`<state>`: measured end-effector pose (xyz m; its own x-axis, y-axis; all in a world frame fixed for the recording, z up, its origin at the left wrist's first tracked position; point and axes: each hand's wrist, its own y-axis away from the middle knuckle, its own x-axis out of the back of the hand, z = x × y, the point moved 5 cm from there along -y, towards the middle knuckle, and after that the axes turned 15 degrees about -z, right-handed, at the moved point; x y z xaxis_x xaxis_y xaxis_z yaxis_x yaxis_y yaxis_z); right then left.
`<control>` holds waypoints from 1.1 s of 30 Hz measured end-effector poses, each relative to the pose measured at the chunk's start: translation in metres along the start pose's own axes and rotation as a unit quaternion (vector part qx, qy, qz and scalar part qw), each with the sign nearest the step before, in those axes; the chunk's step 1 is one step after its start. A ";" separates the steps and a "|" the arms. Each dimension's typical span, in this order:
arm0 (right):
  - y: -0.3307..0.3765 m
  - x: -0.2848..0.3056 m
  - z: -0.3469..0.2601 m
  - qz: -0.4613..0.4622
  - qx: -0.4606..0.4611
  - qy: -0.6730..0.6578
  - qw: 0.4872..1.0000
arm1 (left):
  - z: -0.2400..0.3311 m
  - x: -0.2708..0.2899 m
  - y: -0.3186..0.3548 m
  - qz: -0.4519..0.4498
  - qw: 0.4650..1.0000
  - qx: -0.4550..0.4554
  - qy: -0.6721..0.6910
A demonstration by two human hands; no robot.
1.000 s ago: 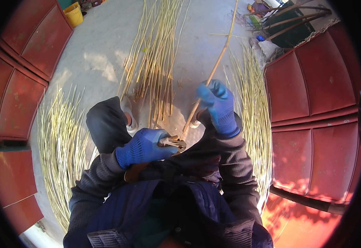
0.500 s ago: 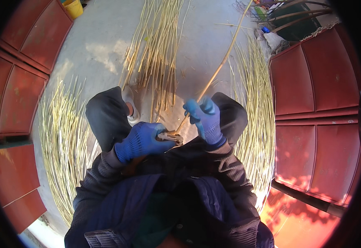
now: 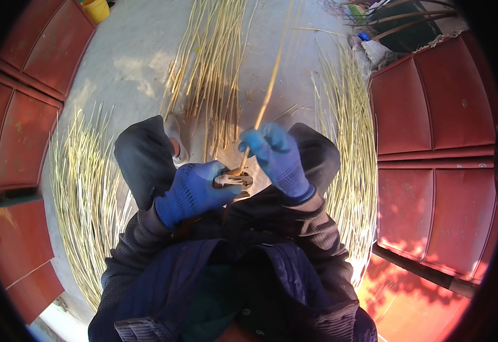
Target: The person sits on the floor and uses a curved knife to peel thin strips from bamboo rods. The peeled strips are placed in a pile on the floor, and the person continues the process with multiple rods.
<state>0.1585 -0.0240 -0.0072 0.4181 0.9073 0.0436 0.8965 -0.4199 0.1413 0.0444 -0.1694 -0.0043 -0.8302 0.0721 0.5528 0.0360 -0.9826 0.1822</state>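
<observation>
Both of my hands wear blue gloves and meet over my lap, between my bent knees. My left hand [image 3: 198, 191] is closed round a short brownish tool [image 3: 233, 180] with a slot-like end. Its exact kind is unclear, and most of it is hidden in the palm. My right hand [image 3: 278, 158] grips a long, thin, yellowish stick [image 3: 269, 94] just above that tool. The stick's lower end meets the tool's top. From there it slants up past the far bundle, its upper part blurred.
On the floor, one bundle of sticks [image 3: 209, 74] lies ahead, greenish sticks [image 3: 86, 194] at my left, and more pale sticks [image 3: 351, 171] at my right. Red panelled doors [image 3: 431, 108] flank the right side, red panels [image 3: 23, 125] the left. A yellow bucket [image 3: 96, 10] stands far left.
The stick has swung from leaning right to nearly upright. My right hand has shifted slightly left and up. My left hand has tilted the tool a little. A short loose piece now shows on the floor.
</observation>
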 end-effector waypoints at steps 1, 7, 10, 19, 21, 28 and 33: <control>-0.002 -0.013 0.005 -0.042 0.016 -0.053 0.998 | 0.000 0.003 -0.001 0.022 1.000 -0.006 -0.007; 0.008 -0.015 0.014 0.050 0.107 -0.064 0.991 | -0.001 0.024 -0.022 0.065 0.988 0.022 0.138; 0.024 -0.024 0.015 0.080 0.051 0.097 0.991 | 0.002 0.041 -0.034 0.111 0.979 -0.031 0.170; 0.016 -0.014 0.024 0.073 0.035 0.244 0.966 | -0.028 0.024 -0.091 0.136 0.944 0.007 0.300; 0.023 -0.014 0.009 0.123 0.173 0.403 0.890 | -0.035 0.031 -0.103 0.168 0.923 -0.016 0.345; 0.139 0.013 0.021 -0.020 0.180 0.435 0.882 | -0.089 0.145 -0.132 0.212 0.973 -0.046 0.073; 0.265 0.052 0.032 -0.035 0.104 0.508 0.855 | -0.137 0.194 -0.145 0.236 0.887 0.073 0.389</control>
<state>0.4220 -0.0890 0.0005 0.1141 0.4359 0.8927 0.9650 -0.2623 0.0047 -0.1975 -0.0365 -0.0349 -0.8343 -0.5374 -0.1231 0.5061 -0.8351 0.2154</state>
